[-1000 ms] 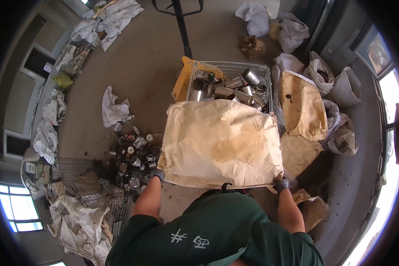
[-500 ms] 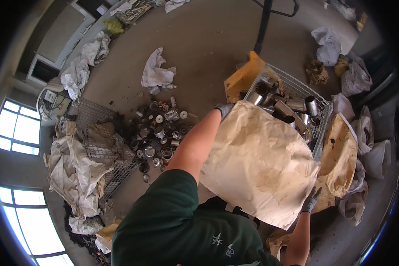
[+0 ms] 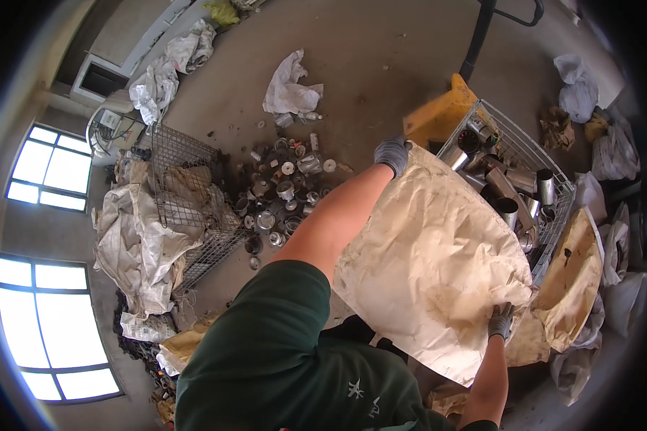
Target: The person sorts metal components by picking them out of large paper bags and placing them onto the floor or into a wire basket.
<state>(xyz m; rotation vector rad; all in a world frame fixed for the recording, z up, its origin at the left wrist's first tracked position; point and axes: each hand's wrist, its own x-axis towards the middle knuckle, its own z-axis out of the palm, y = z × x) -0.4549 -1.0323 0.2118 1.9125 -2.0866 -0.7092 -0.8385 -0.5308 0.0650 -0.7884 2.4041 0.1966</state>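
Note:
A large tan paper sack [image 3: 428,266] spreads in front of me, creased and pale, covering the near side of a wire basket [image 3: 564,205]. My left hand [image 3: 393,156], in a grey glove, is closed on the sack's far left corner. Lower down at the right, my gloved right hand [image 3: 501,321] grips the sack's creased surface near its right edge; the fingertips are partly lost in the folds. Metal cylinders [image 3: 545,187] and other shiny metal parts fill the basket beyond the sack. What the sack holds, if anything, is hidden.
Loose metal parts [image 3: 266,219] lie heaped on the floor at left, beside a tipped wire cage [image 3: 187,179] with whitish sacks [image 3: 140,244]. A yellow metal piece [image 3: 438,111] with a dark handle [image 3: 474,47] stands behind the basket. More bags [image 3: 575,280] line the right.
The view has shifted, so the surroundings sit farther right. My right hand has moved inward from the sack's right edge onto its surface. My left hand keeps its hold on the far corner.

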